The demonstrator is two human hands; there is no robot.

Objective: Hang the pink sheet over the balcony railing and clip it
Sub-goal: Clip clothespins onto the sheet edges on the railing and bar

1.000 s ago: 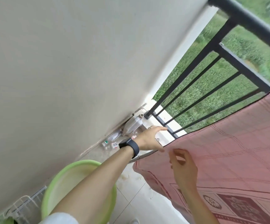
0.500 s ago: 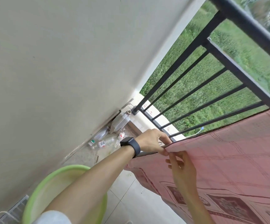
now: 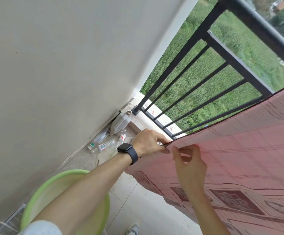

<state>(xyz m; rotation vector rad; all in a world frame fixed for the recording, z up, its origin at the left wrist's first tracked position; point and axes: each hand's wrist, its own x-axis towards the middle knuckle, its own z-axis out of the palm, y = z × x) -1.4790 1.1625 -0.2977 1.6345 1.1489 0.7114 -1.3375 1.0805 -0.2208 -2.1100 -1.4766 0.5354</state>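
Beside the black metal balcony railing [image 3: 256, 25], the pink checked fabric sheet [image 3: 248, 150] is hanging draped over the bars. The left hand [image 3: 149, 143] and right hand [image 3: 188, 167] are both pinching its side edge, probably spreading it flat before clipping.

head cam | tilted, looking down | close on hands [image 3: 154, 145]

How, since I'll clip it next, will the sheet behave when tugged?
Probably floppy: the sheet drapes from the railing and its corner droops. Likely light: left hand and right hand merely pinch its edge. Unclipped, it might slip.
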